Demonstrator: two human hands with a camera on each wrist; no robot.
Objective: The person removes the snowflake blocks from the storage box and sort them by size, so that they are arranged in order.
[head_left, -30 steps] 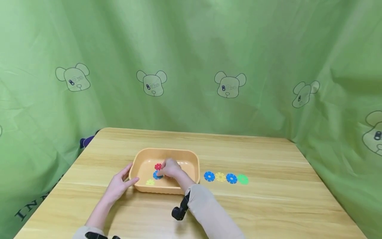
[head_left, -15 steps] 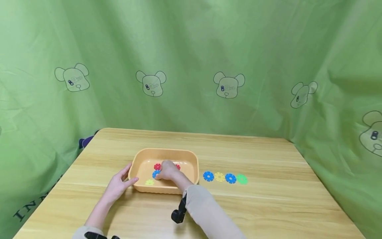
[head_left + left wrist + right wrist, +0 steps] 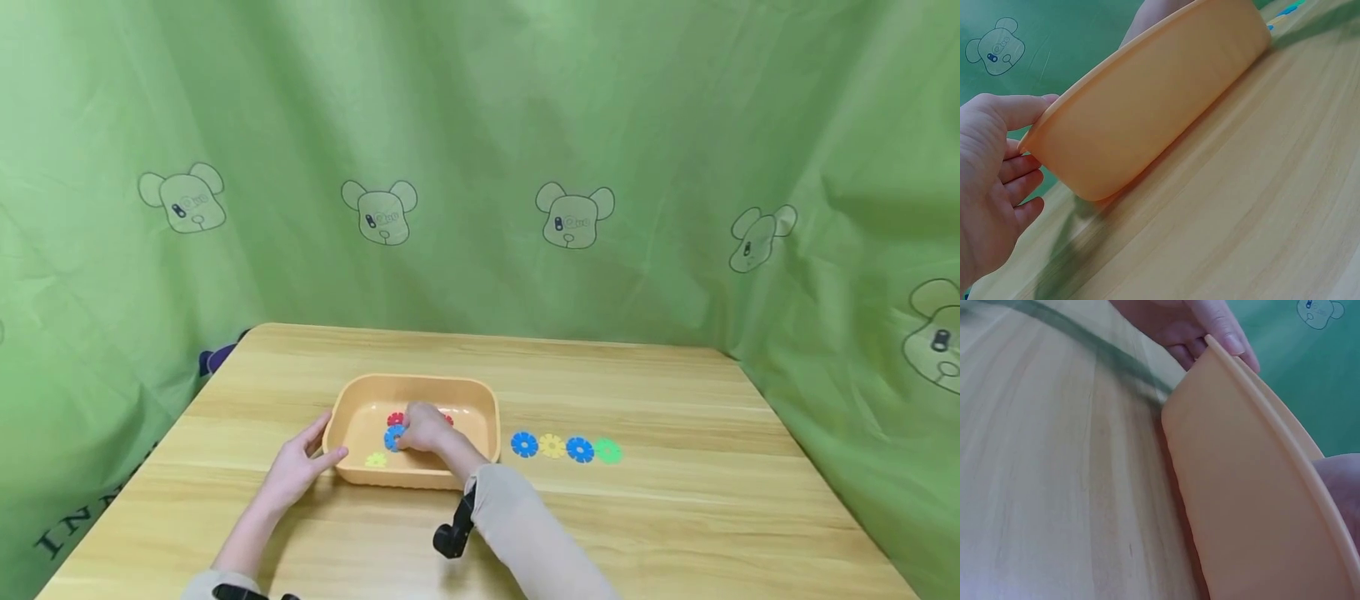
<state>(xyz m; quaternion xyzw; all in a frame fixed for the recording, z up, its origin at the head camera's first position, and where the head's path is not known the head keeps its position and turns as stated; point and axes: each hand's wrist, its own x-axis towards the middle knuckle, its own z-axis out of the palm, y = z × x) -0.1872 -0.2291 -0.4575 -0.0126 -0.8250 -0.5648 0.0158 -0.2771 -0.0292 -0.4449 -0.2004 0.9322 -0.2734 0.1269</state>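
Note:
An orange plastic basin (image 3: 405, 478) stands on the table, holding loose toothed snowflake discs. My left hand (image 3: 291, 473) grips its left end, thumb on the rim and fingers outside against the wall, as the left wrist view also shows. Inside the basin my right hand (image 3: 427, 430) pinches the edge of a blue snowflake disc (image 3: 391, 437), which looks slightly tilted; the fingertips are partly hidden. Behind that disc is a red disc (image 3: 394, 418), and a yellow disc (image 3: 377, 460) is nearer the front. Another red disc (image 3: 448, 419) peeks out behind the right hand.
Right of the basin, several discs form a row on the wooden table (image 3: 675, 500): a blue disc (image 3: 524, 444), a yellow disc (image 3: 552, 446), another blue disc (image 3: 581, 450) and a green disc (image 3: 608, 451). A green curtain (image 3: 480, 125) surrounds the table.
My right hand has shifted slightly within the basin, exposing the red disc behind it. The blue disc at its fingers now looks more tilted. The left hand stays at the rim.

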